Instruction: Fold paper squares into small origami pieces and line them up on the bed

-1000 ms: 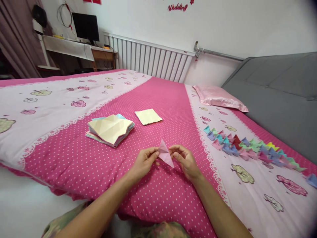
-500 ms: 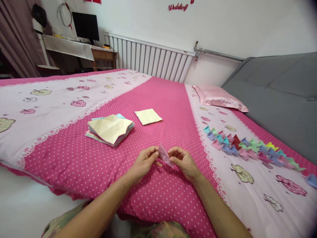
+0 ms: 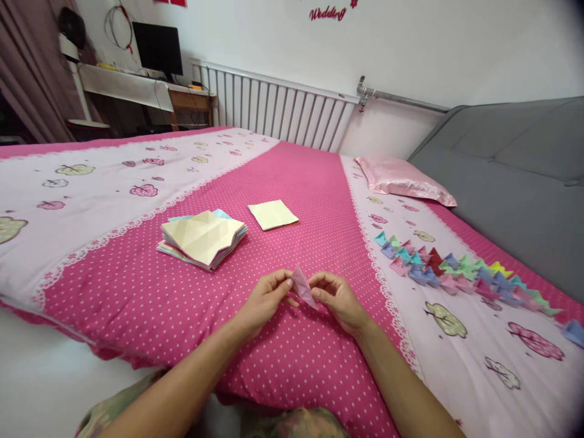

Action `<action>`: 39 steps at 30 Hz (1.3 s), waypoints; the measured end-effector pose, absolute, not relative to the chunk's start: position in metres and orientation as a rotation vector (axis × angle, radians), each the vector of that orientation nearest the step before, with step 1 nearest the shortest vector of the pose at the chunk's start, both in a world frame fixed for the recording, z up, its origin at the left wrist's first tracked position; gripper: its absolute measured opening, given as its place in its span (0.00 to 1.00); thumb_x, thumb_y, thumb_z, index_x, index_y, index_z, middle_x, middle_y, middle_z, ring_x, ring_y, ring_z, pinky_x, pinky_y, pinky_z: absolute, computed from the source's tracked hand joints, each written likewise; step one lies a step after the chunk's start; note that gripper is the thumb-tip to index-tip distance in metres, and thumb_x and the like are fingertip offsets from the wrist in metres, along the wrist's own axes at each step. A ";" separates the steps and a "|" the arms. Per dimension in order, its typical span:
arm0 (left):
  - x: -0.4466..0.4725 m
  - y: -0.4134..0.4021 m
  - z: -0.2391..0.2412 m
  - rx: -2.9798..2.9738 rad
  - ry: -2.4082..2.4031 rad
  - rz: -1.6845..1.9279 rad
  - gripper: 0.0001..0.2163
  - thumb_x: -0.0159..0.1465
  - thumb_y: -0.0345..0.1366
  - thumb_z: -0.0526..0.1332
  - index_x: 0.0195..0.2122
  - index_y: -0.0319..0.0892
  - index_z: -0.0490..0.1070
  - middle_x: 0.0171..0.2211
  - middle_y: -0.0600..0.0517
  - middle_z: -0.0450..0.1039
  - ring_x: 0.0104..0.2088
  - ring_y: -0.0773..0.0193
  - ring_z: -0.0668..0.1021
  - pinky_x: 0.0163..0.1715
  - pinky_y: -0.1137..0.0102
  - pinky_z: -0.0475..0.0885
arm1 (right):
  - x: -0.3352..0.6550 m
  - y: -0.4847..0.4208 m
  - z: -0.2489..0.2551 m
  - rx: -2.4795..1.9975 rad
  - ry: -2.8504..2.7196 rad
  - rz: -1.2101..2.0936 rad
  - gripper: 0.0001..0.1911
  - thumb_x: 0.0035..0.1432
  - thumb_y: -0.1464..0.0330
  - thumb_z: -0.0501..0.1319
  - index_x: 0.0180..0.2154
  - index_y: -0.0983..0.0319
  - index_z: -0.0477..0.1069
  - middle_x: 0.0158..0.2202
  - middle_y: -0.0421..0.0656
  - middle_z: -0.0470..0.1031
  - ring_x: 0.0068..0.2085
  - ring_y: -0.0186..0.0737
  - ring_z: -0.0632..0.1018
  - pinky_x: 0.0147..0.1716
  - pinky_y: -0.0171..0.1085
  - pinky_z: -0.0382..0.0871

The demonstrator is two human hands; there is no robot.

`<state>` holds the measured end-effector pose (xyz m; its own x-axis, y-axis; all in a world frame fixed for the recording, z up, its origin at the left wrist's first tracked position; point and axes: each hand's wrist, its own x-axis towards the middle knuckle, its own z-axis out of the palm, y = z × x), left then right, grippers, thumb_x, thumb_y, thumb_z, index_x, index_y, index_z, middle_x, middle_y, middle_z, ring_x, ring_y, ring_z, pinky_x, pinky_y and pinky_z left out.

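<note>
A small folded piece of pink paper (image 3: 303, 287) with pointed ends is held up between my two hands, over the dotted pink middle of the bed. My left hand (image 3: 269, 298) pinches its left edge between thumb and fingers. On the other side, my right hand (image 3: 338, 299) has thumb and forefinger closed on the paper's right edge. Beyond my left hand lies an uneven stack of creased paper sheets (image 3: 203, 236), cream on top with blue and pink below. A neater pile of square cream paper (image 3: 274, 215) rests farther back.
Several rows of folded paper boats (image 3: 456, 271) in many colours stand on the right of the bed. Behind them are a pink satin pillow (image 3: 404, 179) and a grey padded headboard (image 3: 511, 164). A white railing (image 3: 274, 103) and a desk with a monitor (image 3: 158, 50) stand beyond the bed.
Almost nothing differs. My hands keep their hold on the folded pink paper, which has shifted only very slightly.
</note>
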<state>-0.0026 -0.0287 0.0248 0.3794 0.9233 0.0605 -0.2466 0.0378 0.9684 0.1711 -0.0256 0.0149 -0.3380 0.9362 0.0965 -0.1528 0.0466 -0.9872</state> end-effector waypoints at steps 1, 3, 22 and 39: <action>-0.002 -0.029 0.025 1.190 0.733 1.036 0.10 0.58 0.39 0.58 0.31 0.36 0.70 0.29 0.49 0.71 0.27 0.67 0.73 0.29 0.70 0.71 | 0.171 -0.026 0.016 -0.847 -1.385 1.477 0.09 0.47 0.66 0.65 0.33 0.61 0.73 0.29 0.40 0.73 0.28 0.31 0.71 0.27 0.31 0.66; -0.002 -0.029 0.026 1.180 0.728 1.035 0.10 0.57 0.40 0.59 0.31 0.37 0.70 0.29 0.49 0.70 0.27 0.67 0.73 0.29 0.70 0.71 | 0.171 -0.027 0.017 -0.820 -1.395 1.492 0.08 0.47 0.67 0.65 0.33 0.61 0.73 0.29 0.40 0.73 0.28 0.31 0.71 0.28 0.32 0.65; -0.002 -0.031 0.027 1.093 0.749 0.996 0.09 0.56 0.38 0.60 0.31 0.36 0.71 0.27 0.50 0.71 0.25 0.68 0.73 0.29 0.72 0.70 | 0.173 -0.027 0.017 -0.838 -1.366 1.549 0.11 0.44 0.66 0.66 0.32 0.61 0.71 0.27 0.39 0.71 0.28 0.33 0.72 0.27 0.32 0.66; -0.003 -0.030 0.026 1.042 0.730 0.976 0.08 0.56 0.38 0.60 0.29 0.36 0.69 0.27 0.50 0.70 0.27 0.67 0.74 0.28 0.72 0.71 | 0.172 -0.027 0.015 -0.845 -1.437 1.439 0.10 0.46 0.67 0.65 0.33 0.61 0.70 0.28 0.40 0.71 0.30 0.34 0.73 0.30 0.34 0.68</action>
<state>-0.0029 -0.0303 0.0265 0.4029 0.9140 -0.0469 -0.3029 0.1815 0.9356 0.1723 -0.0273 0.0150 -0.3557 0.9258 0.1281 -0.1296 0.0869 -0.9878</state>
